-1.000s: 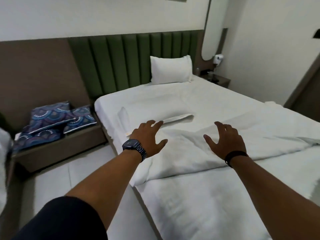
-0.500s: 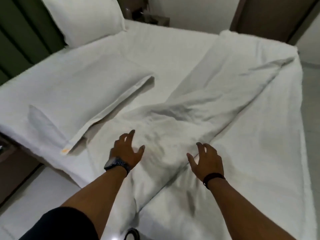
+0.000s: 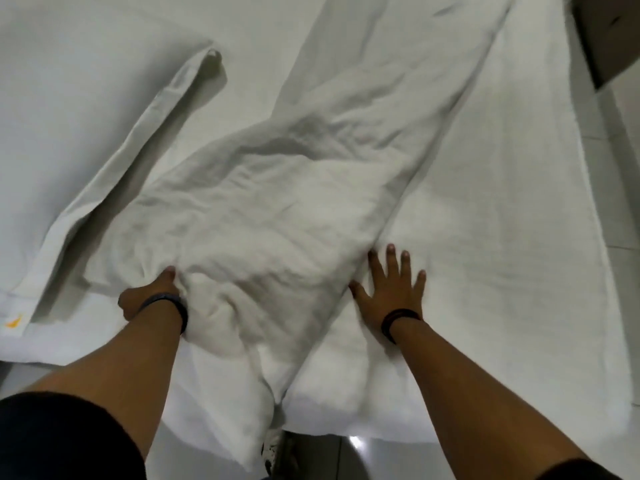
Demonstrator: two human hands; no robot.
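Note:
A crumpled white duvet [image 3: 277, 202] lies diagonally across the bed, its near end hanging over the bed's front edge. My left hand [image 3: 149, 292] grips a bunch of the duvet near its left edge; most of its fingers are buried in the cloth, with only the thumb showing. My right hand [image 3: 391, 289] lies flat with spread fingers on the white bed sheet [image 3: 502, 202], right beside the duvet's right edge. Each wrist wears a dark band.
A folded white cloth [image 3: 104, 168] with an orange tag lies on the bed at the left. Pale floor tiles [image 3: 616, 168] run along the bed's right side and below its front edge. A brown door or panel [image 3: 602, 36] stands at the top right.
I have leaned in over the bed. Both hands came down from hovering: the left one has taken hold of the duvet, the right one has settled flat on the sheet.

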